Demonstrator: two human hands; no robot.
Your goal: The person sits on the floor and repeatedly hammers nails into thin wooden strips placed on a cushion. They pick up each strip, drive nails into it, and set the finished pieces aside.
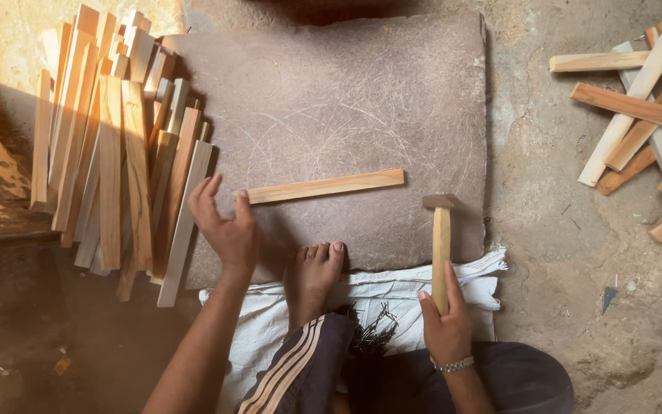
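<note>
A flat reddish-brown stone slab (346, 100) lies on the dusty floor (568, 253), and everything else sits around it. On the slab's near half rests 1 pale wooden strip (323, 186), lying almost level, its right end a little farther from the person than its left.

The left hand (227, 226) is over the slab's near left corner, palm down, its fingers (207, 193) spread and slightly curled. The thumb touches or nearly touches the strip's left end; I cannot tell whether it presses on it.

The right hand (444, 322) is just off the slab's near edge, fingers wrapped tight around the wooden handle of a small hammer (440, 245). The hammer stands upright in the view, its dark metal head over the slab's near right corner, just beside the strip's right end but apart from it. A metal bracelet (453, 365) circles that wrist.

A bare foot (316, 276) rests on the slab's near edge, between the 2 hands, toes pointing at the strip. Under it, along the slab's near edge, lies a white cloth sack (392, 291).

Against the slab's left edge lies a thick stack of similar wooden strips (116, 153), laid lengthwise. Well off the slab's right side, a loose pile of strips (645, 107) lies crisscrossed on the floor.
</note>
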